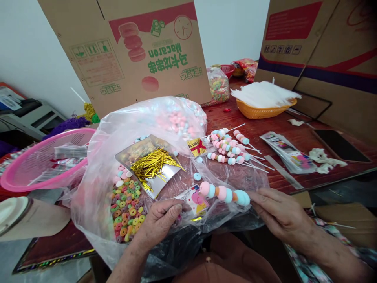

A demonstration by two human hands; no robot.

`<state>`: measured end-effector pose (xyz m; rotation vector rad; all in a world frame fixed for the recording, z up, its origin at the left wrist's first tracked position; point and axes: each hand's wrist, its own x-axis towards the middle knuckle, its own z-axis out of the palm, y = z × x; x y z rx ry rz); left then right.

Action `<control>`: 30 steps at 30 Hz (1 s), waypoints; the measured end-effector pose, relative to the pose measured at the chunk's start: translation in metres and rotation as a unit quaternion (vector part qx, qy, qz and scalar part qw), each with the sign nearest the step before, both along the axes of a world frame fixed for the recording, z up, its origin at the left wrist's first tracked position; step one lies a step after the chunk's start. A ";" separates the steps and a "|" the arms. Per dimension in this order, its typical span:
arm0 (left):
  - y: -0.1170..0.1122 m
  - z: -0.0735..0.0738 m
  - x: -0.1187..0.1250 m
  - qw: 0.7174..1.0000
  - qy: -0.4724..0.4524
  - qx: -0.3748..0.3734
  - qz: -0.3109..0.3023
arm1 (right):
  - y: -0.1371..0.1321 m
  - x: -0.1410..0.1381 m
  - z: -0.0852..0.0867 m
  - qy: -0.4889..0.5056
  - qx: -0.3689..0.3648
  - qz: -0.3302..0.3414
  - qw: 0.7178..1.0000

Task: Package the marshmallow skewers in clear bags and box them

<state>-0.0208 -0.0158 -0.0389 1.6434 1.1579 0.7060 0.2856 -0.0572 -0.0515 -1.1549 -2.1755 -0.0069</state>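
My right hand is closed on the near end of a candy skewer, threaded with pink and blue marshmallow-like pieces and small orange rings. The skewer's far end points left, over a printed clear bag. My left hand pinches that bag's left side between thumb and fingers. Beyond the hands, several finished skewers lie in a pile with their sticks to the right. Gold twist ties rest on a silver pouch. Colourful cereal rings sit on the left in a large clear plastic bag.
A pink basket holding flat packets and a white-lidded cup stand at left. An orange basket bears white sticks or sleeves. Printed bags, a ruler-like strip and a phone lie right. Cardboard boxes rise behind.
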 end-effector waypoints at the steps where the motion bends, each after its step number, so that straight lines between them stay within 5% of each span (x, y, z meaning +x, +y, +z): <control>1: 0.000 -0.001 0.000 1.000 -0.001 -0.007 -0.002 | 0.000 0.002 -0.002 -0.013 0.002 -0.002 1.000; 10: 0.002 -0.005 0.003 0.999 0.021 -0.021 0.013 | -0.004 0.016 -0.002 -0.095 0.063 -0.005 0.993; 22: 0.008 0.008 0.006 0.975 0.131 0.143 -0.110 | -0.004 0.020 0.011 -0.163 0.030 0.031 0.986; 26: 0.010 0.011 0.011 0.952 0.181 0.206 -0.136 | -0.005 0.012 0.016 -0.070 -0.078 0.062 0.993; 30: 0.016 0.018 0.011 0.924 0.214 0.271 -0.163 | -0.002 0.005 0.021 0.023 -0.238 0.102 0.966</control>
